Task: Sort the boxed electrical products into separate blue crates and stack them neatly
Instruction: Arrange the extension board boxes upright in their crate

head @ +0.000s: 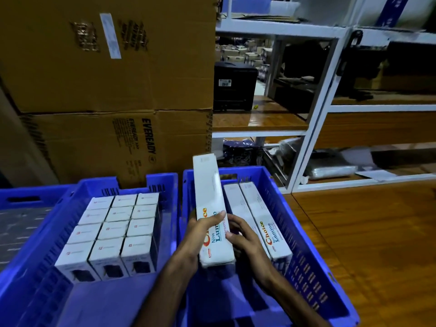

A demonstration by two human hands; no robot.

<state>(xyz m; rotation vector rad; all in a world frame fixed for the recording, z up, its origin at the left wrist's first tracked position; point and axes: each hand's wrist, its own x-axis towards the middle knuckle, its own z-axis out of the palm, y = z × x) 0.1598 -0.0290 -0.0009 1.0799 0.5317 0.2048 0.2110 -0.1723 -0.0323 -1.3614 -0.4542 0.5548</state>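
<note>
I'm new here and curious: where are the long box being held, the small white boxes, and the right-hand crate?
Long box (207, 185), head view, upper face.
Small white boxes (113, 230), head view, middle box top.
Right-hand crate (304, 246), head view, right wall.

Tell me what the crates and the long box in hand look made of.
Right blue crate: looks like moulded plastic, slightly glossy, with slotted walls. Long box, held by left hand and right hand: probably printed cardboard, maybe film-wrapped, given the faint sheen.

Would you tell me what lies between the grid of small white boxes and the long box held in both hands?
In the head view, only blue crate walls: the left crate's right wall and the right crate's left wall, side by side.
</note>
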